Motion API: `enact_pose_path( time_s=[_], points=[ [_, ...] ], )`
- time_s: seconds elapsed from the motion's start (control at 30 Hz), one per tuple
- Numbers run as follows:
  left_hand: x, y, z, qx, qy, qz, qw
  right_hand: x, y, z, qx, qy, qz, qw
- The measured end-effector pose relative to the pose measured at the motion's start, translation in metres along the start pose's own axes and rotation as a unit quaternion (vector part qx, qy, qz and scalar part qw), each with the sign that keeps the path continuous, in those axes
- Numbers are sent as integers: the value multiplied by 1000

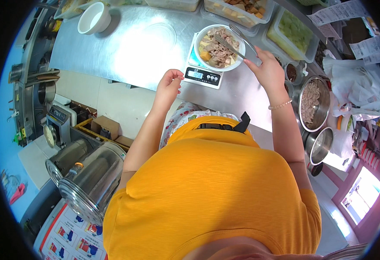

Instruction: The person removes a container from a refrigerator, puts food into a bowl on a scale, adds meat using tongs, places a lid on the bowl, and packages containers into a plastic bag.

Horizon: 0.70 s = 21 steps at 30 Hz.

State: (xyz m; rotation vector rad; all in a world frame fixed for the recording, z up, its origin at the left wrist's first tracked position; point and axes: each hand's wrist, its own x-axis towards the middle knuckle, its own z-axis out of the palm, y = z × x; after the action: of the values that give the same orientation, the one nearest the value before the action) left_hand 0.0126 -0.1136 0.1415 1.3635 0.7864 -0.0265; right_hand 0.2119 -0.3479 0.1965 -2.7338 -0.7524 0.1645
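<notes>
My right hand (pixel 268 70) grips a pair of metal tongs (pixel 230 46), whose arms are spread over a white bowl (pixel 197 48). Sliced cooked meat (pixel 223 53) lies in the bowl with orange-yellow chunks at its left side. Under the bowl is a digital kitchen scale (pixel 203 77) with a lit display, on a stainless steel table (pixel 138 65). My left hand (pixel 170 83) hovers at the table's front edge, left of the scale, fingers loosely curled and holding nothing visible.
Lidless plastic tubs (pixel 290 37) of cut food line the far side. An empty white bowl (pixel 94 19) stands far left. At right are a steel bowl of sliced meat (pixel 310 102), another steel bowl (pixel 320 146) and plastic bags (pixel 355 87). Large steel pots (pixel 96 175) stand lower left.
</notes>
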Motion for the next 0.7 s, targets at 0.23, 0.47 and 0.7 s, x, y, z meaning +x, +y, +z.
enact_pose_path(
  time_s=[0.23,0.47,0.7],
  points=[
    [36,-2,-10,2,-35,-46,998,5,-19,8,-8,-27,37,999],
    [92,1,28,-59,-109,-29,992,-3,-23,12,0,-2,32,999],
    [108,-11,19,-117,-98,9,988,-15,-26,9,81,28,53,995]
  ],
)
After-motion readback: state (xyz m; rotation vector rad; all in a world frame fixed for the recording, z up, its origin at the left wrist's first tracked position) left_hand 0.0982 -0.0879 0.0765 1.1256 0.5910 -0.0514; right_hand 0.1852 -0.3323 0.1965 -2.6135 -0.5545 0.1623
